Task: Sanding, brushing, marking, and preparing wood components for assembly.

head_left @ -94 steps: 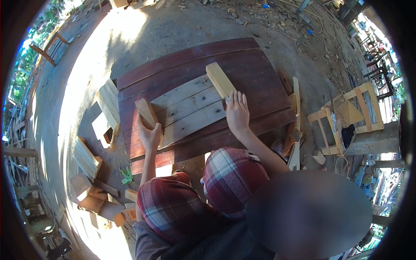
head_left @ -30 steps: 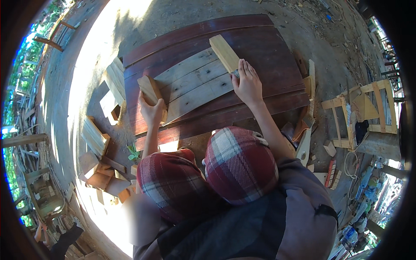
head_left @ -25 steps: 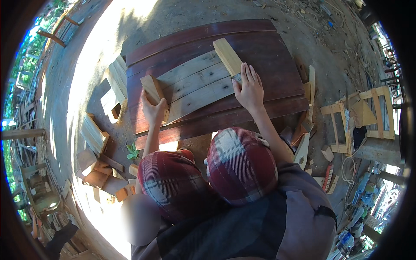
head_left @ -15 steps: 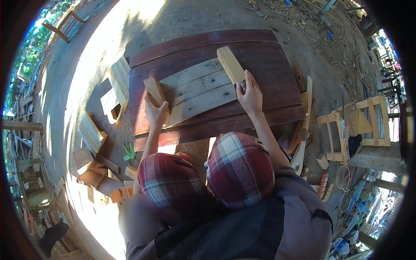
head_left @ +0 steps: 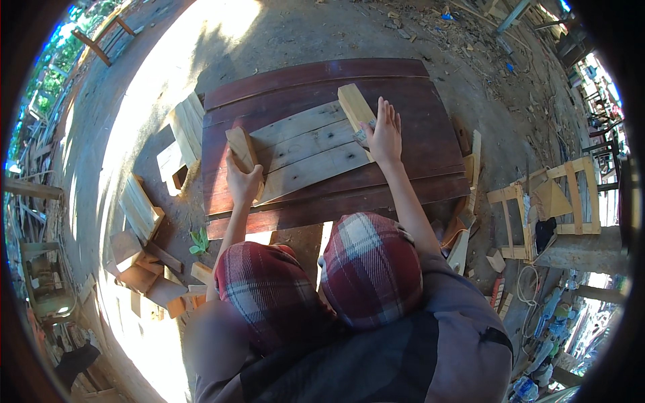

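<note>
My left hand (head_left: 244, 176) is closed around a short wooden block (head_left: 242, 144) standing at the left end of a weathered grey plank panel (head_left: 295, 151), which lies askew on a dark red-brown wooden top (head_left: 423, 101). A pale timber block (head_left: 353, 104) sits across the panel's right end. Against that block's near end, where a greyish patch shows, my right hand (head_left: 385, 138) rests with fingers straight and raised along its right side; the thumb touches the end.
Stacked boards (head_left: 138, 211) and offcuts (head_left: 144, 275) lie left of the top, beside a small green plant (head_left: 199, 242). Slatted wooden frames (head_left: 578, 195) stand at the right, near coiled cord (head_left: 527, 289) and plastic bottles (head_left: 524, 386). Sunlight falls across the left floor.
My right hand's fingers have shifted from on top of the pale block to upright along its right side. The view has shifted, so the top appears lower; my left hand keeps its grip.
</note>
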